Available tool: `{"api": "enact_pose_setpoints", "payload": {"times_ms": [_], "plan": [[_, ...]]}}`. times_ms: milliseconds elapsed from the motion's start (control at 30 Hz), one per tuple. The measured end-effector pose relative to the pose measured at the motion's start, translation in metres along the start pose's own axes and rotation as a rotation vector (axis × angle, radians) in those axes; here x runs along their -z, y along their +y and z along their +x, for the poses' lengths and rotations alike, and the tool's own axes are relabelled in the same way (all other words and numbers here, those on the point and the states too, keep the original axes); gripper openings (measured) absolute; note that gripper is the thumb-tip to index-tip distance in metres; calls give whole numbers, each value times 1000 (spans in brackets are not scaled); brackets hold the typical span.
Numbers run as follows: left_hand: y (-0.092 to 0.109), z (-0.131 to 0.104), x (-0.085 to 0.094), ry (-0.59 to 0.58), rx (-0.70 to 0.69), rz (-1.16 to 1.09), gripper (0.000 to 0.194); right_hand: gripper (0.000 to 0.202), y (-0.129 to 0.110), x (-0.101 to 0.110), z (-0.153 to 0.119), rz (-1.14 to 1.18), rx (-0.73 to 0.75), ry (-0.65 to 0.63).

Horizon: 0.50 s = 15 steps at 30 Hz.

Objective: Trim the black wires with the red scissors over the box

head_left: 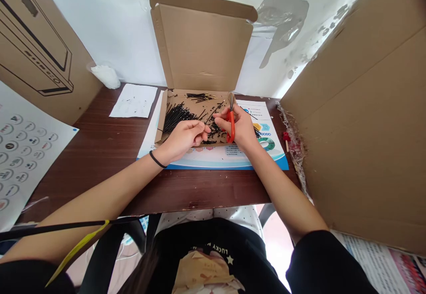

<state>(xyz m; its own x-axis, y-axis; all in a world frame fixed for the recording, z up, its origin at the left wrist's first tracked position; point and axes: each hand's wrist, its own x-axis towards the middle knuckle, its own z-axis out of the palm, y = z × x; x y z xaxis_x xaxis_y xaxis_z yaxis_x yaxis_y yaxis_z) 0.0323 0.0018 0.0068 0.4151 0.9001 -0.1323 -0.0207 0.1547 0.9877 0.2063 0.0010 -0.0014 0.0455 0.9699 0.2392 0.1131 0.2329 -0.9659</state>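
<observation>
Dark reddish-brown wood-look table [203, 190]. Middle: blue-and-white printed paper sheet [186, 162], flat, with an open brown cardboard box [201, 45] on it, lid up at 12. Thin black strips [257, 133] show just past the box's 3 o'clock side. White paper slip [133, 102] with small dark specks at 10, partly beside the sheet; white wad [105, 76] farther out, same bearing. Crumpled clear plastic film [297, 152] along the 3 o'clock edge; small red object on a pale stick [285, 137] just inside it.
</observation>
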Motion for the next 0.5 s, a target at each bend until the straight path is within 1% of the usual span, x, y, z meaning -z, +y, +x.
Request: {"api": "enact_pose_setpoints", "payload": {"times_ms": [100, 300, 400, 500], "plan": [[0, 0, -1, -28, 11, 20, 22, 28, -5, -6, -3, 97, -4, -17], [2, 0, 1, -64, -47, 41, 18, 32, -4, -13, -6, 215, -18, 51], [3, -1, 2, -79, -21, 10, 15, 29, -1, -14, -6, 178, -5, 48], [3, 0, 3, -44, -20, 49, 15, 27, 1, -14, -6, 36, 3, 30]]}}
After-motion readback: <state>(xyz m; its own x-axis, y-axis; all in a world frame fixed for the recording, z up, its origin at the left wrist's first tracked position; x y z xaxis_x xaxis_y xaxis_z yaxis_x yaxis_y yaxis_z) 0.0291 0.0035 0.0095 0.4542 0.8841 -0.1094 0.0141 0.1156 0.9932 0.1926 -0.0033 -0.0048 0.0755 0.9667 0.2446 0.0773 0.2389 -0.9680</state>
